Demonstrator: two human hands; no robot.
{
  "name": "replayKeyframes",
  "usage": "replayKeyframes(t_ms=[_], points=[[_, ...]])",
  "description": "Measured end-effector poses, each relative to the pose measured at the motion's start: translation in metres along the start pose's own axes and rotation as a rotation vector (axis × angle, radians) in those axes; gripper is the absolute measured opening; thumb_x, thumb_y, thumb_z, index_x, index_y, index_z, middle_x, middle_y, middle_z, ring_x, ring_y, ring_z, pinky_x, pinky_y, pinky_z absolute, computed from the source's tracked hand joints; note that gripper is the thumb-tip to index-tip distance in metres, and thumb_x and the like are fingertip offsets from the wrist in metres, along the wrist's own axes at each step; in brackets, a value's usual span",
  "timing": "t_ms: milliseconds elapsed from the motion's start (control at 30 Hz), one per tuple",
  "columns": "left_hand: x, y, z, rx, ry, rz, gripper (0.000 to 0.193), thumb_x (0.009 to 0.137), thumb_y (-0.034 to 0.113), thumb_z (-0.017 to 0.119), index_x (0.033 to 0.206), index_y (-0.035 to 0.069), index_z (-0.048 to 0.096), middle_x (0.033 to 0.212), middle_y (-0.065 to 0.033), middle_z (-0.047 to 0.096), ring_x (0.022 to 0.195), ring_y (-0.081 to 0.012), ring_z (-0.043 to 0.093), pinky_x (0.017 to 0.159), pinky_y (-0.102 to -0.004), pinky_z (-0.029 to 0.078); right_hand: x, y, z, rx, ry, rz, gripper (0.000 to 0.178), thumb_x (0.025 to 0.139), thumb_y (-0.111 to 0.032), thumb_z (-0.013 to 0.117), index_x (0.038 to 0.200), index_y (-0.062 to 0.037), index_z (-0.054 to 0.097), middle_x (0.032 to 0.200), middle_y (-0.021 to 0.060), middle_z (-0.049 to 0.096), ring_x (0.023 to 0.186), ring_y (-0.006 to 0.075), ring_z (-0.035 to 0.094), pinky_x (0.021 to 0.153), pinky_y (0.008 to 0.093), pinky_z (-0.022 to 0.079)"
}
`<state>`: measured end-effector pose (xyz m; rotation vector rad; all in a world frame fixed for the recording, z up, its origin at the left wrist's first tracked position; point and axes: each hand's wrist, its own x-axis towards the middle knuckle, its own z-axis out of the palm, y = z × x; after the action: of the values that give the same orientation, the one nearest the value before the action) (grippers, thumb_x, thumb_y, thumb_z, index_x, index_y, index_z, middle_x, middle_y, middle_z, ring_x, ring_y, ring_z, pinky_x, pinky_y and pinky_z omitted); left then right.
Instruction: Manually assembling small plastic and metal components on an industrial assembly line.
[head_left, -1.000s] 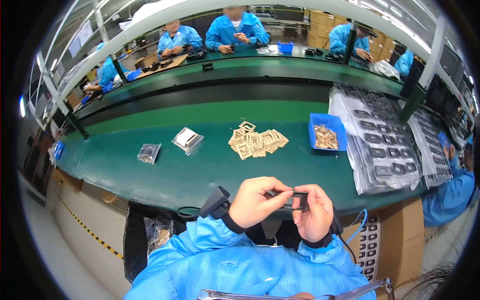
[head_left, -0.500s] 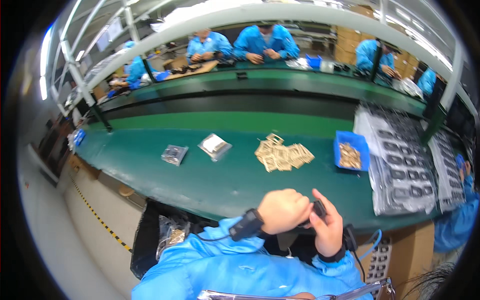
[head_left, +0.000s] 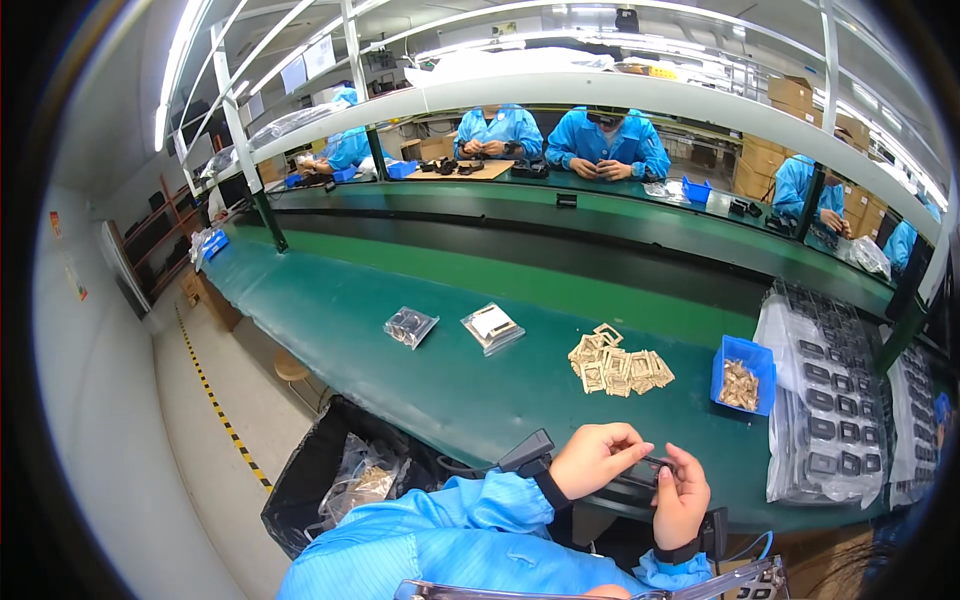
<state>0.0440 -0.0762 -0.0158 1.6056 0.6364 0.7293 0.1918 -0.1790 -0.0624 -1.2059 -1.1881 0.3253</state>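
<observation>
Above the near edge of the bench, my hands are together around a small black part (head_left: 656, 462), mostly hidden by the fingers. My right hand (head_left: 682, 505) grips it between thumb and fingers. With thumb and fingertips pinched, my left hand (head_left: 598, 458) meets the part's left end. Beyond the hands lies a loose pile of tan rectangular frames (head_left: 618, 368). To its right stands a blue bin (head_left: 764, 375) holding small tan pieces (head_left: 739, 386).
Trays of black frame-shaped parts (head_left: 822, 420) are stacked at the right. Two clear bags, one with dark parts (head_left: 409, 327) and one with pale pieces (head_left: 492, 325), lie left of the pile. A black-lined bin (head_left: 300, 480) stands below left. Several people work across the bench.
The view has swung, so the bench things sit lower and farther right. My left hand has gone from a closed fist beside the black part to a fingertip pinch at its end.
</observation>
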Motion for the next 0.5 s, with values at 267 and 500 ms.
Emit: replayKeyframes(t_ms=[267, 500], points=[[-0.006, -0.005, 0.004, 0.169, -0.012, 0.256, 0.011, 0.094, 0.008, 0.068, 0.1, 0.0, 0.071, 0.093, -0.0082, 0.072, 0.083, -0.0141, 0.068, 0.072, -0.0276, 0.054, 0.008, -0.022, -0.012, 0.446, 0.033, 0.49, 0.018, 0.101, -0.007, 0.054, 0.114, 0.0046, 0.057, 0.091, 0.0159, 0.07, 0.068, 0.0172, 0.07, 0.054, 0.0214, 0.055], [-0.005, 0.009, 0.009, 0.559, 0.247, 0.52, 0.016, 0.084, 0.008, 0.073, 0.1, 0.005, 0.069, 0.101, -0.0081, 0.069, 0.09, -0.0239, 0.068, 0.073, -0.0333, 0.056, 0.004, -0.025, 0.003, 0.282, 0.115, 0.368, 0.018, 0.097, 0.005, 0.052, 0.114, 0.007, 0.058, 0.099, 0.0157, 0.07, 0.083, 0.0176, 0.072, 0.066, 0.0243, 0.059]])
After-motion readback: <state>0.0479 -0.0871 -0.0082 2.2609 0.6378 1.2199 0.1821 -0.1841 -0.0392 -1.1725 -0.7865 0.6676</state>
